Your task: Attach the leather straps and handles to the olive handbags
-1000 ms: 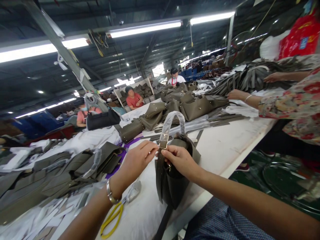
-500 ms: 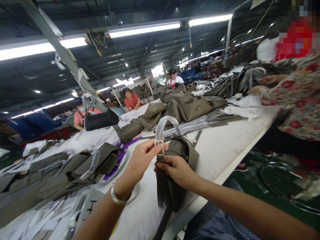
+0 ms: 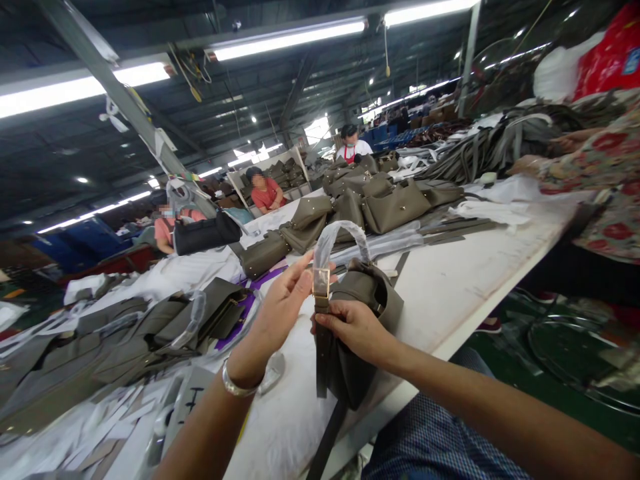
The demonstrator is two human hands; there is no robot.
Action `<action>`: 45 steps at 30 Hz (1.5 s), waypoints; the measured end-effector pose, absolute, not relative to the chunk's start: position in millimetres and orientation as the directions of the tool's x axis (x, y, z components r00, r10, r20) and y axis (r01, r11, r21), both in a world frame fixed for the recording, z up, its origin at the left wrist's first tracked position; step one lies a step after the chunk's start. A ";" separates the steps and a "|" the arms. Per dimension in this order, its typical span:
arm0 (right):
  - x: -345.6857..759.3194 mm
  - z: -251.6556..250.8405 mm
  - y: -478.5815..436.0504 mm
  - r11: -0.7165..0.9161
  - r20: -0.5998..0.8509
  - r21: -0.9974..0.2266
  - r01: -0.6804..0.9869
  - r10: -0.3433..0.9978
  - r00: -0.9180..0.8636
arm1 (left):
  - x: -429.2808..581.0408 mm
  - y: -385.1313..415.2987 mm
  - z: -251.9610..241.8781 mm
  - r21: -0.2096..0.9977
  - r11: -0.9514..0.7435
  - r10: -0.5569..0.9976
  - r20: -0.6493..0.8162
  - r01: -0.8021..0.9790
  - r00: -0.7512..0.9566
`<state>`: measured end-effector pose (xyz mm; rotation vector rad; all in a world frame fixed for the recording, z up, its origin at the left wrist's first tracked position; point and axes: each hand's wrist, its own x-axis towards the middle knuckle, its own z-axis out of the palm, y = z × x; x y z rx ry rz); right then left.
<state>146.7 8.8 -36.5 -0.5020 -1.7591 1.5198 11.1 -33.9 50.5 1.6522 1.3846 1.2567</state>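
Note:
A dark olive handbag [image 3: 361, 287] stands near the table edge in front of me. Its arched handle [image 3: 343, 230] is wrapped in clear plastic and runs down to a gold rectangular buckle [image 3: 321, 283]. Beside the buckle is my left hand [image 3: 285, 303], its thumb lifted off and its fingers stretched behind the handle. Just below the buckle, my right hand [image 3: 357, 330] pinches the bag's olive strap [image 3: 321, 367] between thumb and fingers. The strap's punched end hangs down in front of the bag.
More olive bags [image 3: 395, 210] are heaped across the table [image 3: 450, 273]. At left lie flat bag pieces [image 3: 125, 340] over white wrapping. A co-worker's floral sleeve [image 3: 610, 167] reaches in at right, near piled straps [image 3: 485, 157]. Other people sit farther back.
My left thumb has come off the buckle, and that hand's fingers have straightened. My right hand still pinches the strap. The view has shifted slightly.

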 end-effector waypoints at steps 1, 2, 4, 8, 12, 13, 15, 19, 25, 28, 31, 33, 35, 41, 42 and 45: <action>146.3 -36.4 8.6 0.200 0.266 -0.964 -0.176 0.706 -0.656 | 13.8 -31.9 53.6 0.905 -0.244 0.965 0.263 0.348 -0.009; 146.0 -36.5 8.5 0.177 0.253 -0.967 -0.181 0.707 -0.660 | 16.7 -30.1 54.1 0.900 -0.241 0.965 0.261 0.362 -0.006; 146.0 -37.4 9.2 0.157 0.248 -0.968 -0.197 0.725 -0.642 | 21.8 -27.9 47.8 0.877 -0.240 0.961 0.275 0.415 -0.025; 147.1 -41.5 14.2 0.233 0.318 -0.948 -0.218 0.750 -0.579 | 26.1 -30.4 16.8 0.879 -0.204 0.955 0.276 0.432 -0.111; 146.5 -45.0 19.4 0.283 0.347 -0.938 -0.202 0.752 -0.561 | 21.8 -36.1 -2.3 0.894 -0.155 0.957 0.242 0.420 -0.161; 146.3 -44.6 20.1 0.289 0.350 -0.937 -0.197 0.748 -0.565 | 20.1 -36.6 -1.2 0.896 -0.152 0.962 0.232 0.417 -0.147; 145.9 -42.2 20.3 0.267 0.324 -0.946 -0.186 0.731 -0.600 | 17.2 -35.5 7.7 0.903 -0.180 0.968 0.234 0.390 -0.096; 146.3 -35.6 17.7 0.166 0.215 -0.976 -0.138 0.692 -0.689 | 18.0 -26.2 34.5 0.917 -0.251 0.953 0.290 0.309 -0.086; 150.2 -37.8 20.9 0.201 0.263 -0.965 -0.170 0.729 -0.632 | 29.0 -23.1 21.7 0.909 -0.227 0.949 0.287 0.349 -0.131; 151.7 -39.8 23.3 0.270 0.301 -0.951 -0.147 0.720 -0.625 | 27.9 -27.9 3.5 0.931 -0.175 0.957 0.237 0.319 -0.167; 154.2 -38.5 20.6 0.404 0.360 -0.912 -0.065 0.716 -0.598 | 22.0 -30.3 -1.0 0.941 -0.159 0.957 0.222 0.300 -0.189; 157.5 -36.7 15.6 0.537 0.412 -0.842 0.049 0.700 -0.583 | 17.8 -30.0 1.7 0.958 -0.140 0.953 0.199 0.249 -0.230; 161.8 -35.5 9.7 0.639 0.447 -0.750 0.171 0.680 -0.581 | 15.4 -29.3 3.5 0.976 -0.122 0.948 0.169 0.182 -0.271; 171.3 -38.5 2.1 0.684 0.458 -0.677 0.271 0.680 -0.573 | 21.1 -35.8 -13.0 0.985 -0.119 0.943 0.151 0.124 -0.296; 171.7 -39.5 2.3 0.676 0.456 -0.681 0.281 0.692 -0.560 | 22.2 -38.0 -16.2 0.987 -0.118 0.941 0.147 0.111 -0.304; 171.5 -42.6 2.7 0.658 0.456 -0.694 0.294 0.717 -0.527 | 23.3 -42.7 -19.4 0.990 -0.113 0.948 0.133 0.083 -0.289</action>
